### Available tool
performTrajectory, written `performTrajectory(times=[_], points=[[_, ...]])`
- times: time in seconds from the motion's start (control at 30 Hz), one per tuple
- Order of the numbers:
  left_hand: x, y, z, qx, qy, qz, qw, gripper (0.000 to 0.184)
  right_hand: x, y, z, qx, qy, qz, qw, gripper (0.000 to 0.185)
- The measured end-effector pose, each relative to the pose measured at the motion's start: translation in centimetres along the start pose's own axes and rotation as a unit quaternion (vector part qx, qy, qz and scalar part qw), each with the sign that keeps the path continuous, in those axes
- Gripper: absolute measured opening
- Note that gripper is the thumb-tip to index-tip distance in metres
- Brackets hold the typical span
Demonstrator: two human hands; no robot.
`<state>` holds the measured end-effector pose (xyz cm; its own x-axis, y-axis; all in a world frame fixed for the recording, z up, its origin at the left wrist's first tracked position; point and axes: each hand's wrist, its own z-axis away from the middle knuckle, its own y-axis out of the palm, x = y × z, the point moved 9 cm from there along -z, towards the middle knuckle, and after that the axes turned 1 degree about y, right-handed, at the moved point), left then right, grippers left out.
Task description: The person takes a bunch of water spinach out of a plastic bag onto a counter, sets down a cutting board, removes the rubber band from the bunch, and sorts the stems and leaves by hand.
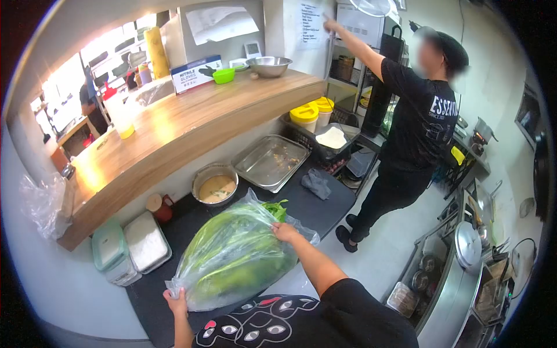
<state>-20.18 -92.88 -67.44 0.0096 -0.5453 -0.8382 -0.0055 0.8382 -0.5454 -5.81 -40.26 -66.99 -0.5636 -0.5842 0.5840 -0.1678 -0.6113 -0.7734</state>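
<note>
Lies on the black countertop point(154, 304), just nearer than the metal pot point(216, 204): a clear plastic bag point(232, 255) full of leafy greens point(275, 209). Pinched at the lower-left corner by the left hand point(176, 301), and at the upper edge, close to the exposed leaves, by the right hand point(284, 232). Looks bulky but fairly light, with slick, floppy film and easily bruised leaves inside. Best held by loose film at both ends, or supported from beneath, without squeezing. Runs lengthwise from lower left to upper right, leaf tips toward upper right.
</note>
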Motion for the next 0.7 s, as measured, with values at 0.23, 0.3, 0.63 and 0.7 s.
performTrajectory(times=[0.23, 0.3, 0.63, 0.7], points=[[-1.3, 0.2, 4.9, 0.074, -0.309, 0.093, 0.944, 0.054, -0.5, -2.7, 1.0, -0.079, 0.074, -0.041, 0.993, 0.036], [2.1, 0.3, 2.7, 0.053, -0.213, 0.107, 0.97, 0.044, -2.5, -3.7, 0.8, -0.145, 0.118, -0.078, 0.979, 0.033], [5.1, -0.4, 1.6, -0.016, -0.136, 0.23, 0.963, 0.023, -2.7, -1.0, 0.0, -0.007, 0.077, 0.004, 0.997, 0.042], [5.2, -1.0, 2.0, -0.045, -0.133, 0.219, 0.965, 0.024, -2.7, -0.9, 0.4, 0.016, 0.063, -0.011, 0.998, 0.047]])
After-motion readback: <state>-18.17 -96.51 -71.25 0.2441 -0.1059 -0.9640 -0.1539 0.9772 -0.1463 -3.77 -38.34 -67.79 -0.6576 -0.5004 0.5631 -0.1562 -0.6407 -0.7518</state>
